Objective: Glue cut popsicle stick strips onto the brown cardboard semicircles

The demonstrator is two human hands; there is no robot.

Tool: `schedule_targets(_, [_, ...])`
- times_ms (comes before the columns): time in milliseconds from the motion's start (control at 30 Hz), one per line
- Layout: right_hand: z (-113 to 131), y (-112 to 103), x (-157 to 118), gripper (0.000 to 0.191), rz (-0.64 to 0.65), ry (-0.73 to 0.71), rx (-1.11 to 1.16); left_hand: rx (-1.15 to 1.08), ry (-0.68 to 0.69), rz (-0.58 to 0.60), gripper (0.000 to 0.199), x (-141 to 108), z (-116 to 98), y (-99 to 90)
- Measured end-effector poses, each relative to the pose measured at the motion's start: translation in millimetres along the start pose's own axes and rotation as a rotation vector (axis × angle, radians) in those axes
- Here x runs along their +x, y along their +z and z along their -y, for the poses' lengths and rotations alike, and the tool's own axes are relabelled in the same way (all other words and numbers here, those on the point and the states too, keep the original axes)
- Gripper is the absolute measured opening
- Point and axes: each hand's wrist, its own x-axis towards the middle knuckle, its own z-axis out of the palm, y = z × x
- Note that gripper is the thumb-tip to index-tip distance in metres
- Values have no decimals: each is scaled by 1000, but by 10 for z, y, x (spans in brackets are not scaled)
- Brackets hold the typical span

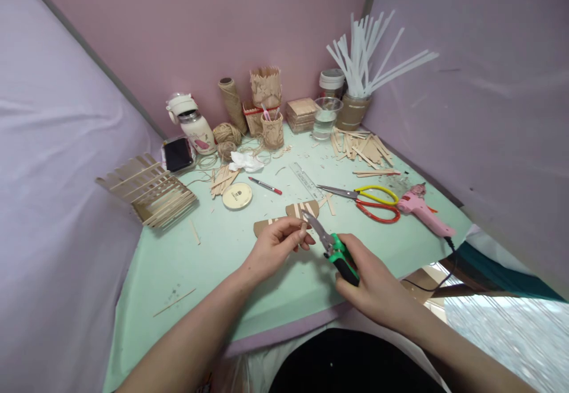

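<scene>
My right hand (364, 271) is closed round the green and black handles of some pruning shears (340, 256), their metal blades pointing up and left. Just left of the blades, my left hand (282, 242) has its thumb and fingers pinched together; what is between them is too small to make out. Behind my left hand lie two brown rounded cardboard pieces with pale stick strips across them, one (291, 210) near the blade tip and the other (261, 227) partly hidden by my fingers.
Scissors (355, 194) and a pink glue gun (424, 212) lie right. A pen (265, 185), ruler (306, 181) and round lid (237, 196) are behind my hands. A stick basket (151, 194) stands left. Wooden sticks (367, 147), a water cup (326, 120) and a bottle (198, 129) are at the back.
</scene>
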Motion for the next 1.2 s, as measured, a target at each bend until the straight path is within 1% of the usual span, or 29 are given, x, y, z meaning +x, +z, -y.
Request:
schedule_targets(67, [2,-54,7,47,-13,-5,28,-15,-21,-5,18,-5,3,0])
schedule_targets(167, [3,-88,10,50,-13,-52,-6,-19,-28,-6,18,-9,11,-1])
schedule_targets(267, [-3,-57,6,51,-15,-101,-88,-7,-27,-3,16,-8,6,-1])
schedule_targets(367, [-14,-17,8,50,-23,-110,-162,19,-11,8,15,-5,-22,0])
schedule_targets(533, [-21,-8,14,52,-21,-128,-201,54,7,18,13,-1,-60,4])
schedule_targets(733, [11,-28,0,48,-1,-111,-211,63,18,21,13,-6,-67,1])
schedule_targets(1200, [31,-62,-1,49,33,-98,-209,63,26,23,16,4,-63,2])
